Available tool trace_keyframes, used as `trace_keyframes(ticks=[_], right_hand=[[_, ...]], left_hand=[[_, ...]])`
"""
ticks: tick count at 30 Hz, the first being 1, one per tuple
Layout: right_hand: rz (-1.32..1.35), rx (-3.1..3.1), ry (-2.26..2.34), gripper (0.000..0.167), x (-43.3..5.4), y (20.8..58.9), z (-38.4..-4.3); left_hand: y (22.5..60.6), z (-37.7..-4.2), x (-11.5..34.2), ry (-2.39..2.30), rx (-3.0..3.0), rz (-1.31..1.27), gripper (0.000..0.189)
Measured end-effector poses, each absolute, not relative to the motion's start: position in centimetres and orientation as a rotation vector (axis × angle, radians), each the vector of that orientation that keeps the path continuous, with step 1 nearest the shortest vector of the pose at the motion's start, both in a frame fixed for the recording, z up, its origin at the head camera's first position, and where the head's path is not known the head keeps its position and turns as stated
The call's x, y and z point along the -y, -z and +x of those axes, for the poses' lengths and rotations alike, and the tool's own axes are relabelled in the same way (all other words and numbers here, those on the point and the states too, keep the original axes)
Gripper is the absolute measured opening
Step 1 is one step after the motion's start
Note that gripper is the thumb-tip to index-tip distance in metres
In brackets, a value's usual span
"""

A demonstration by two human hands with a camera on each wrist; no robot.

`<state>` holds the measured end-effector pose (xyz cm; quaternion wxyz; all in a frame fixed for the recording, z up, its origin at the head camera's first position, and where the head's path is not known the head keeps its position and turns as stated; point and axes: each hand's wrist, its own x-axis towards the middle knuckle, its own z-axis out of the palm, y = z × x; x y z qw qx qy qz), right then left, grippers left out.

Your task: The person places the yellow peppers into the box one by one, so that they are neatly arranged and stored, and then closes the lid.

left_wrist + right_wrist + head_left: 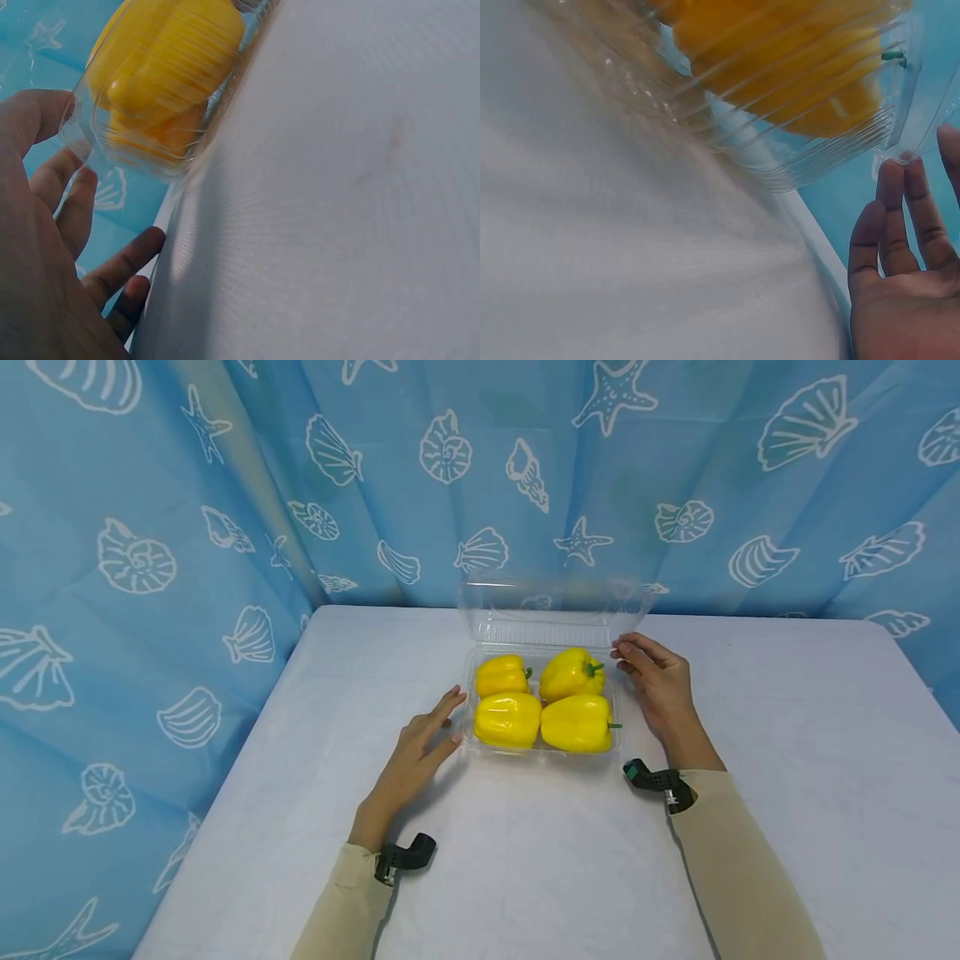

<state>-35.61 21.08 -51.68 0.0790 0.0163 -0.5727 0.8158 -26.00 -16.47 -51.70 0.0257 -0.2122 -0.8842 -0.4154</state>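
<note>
Several yellow bell peppers with green stems lie in two rows in a clear plastic clamshell box. Its transparent lid stands raised along the back edge. On the left, my left hand has its fingers spread, with thumb and fingertips at the box's side wall. My right hand is at the back right corner, near the lid's hinge. In the right wrist view, straight fingertips meet the box's rim from below, and the thumb is apart from them.
A white cloth covers the table. Behind and to the left hangs a blue curtain with white shell and starfish prints. Each wrist wears a small black camera, the left camera and the right camera, both close above the cloth.
</note>
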Motion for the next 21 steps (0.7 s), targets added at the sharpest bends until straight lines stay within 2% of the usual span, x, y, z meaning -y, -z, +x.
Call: trace_keyframes(ticks=[16,21], right_hand=[[0.08,1.756,-2.43,0.051,-21.2,51.8,-34.7],[0.054,1.768,-2.439,0.045,-21.1,51.6,-34.5]], left_hand=[[51.8,-25.9,16.3,1.284,2.741,-0.641,0.054],[51.6,-25.9,16.3,1.276,2.741,-0.64,0.054]])
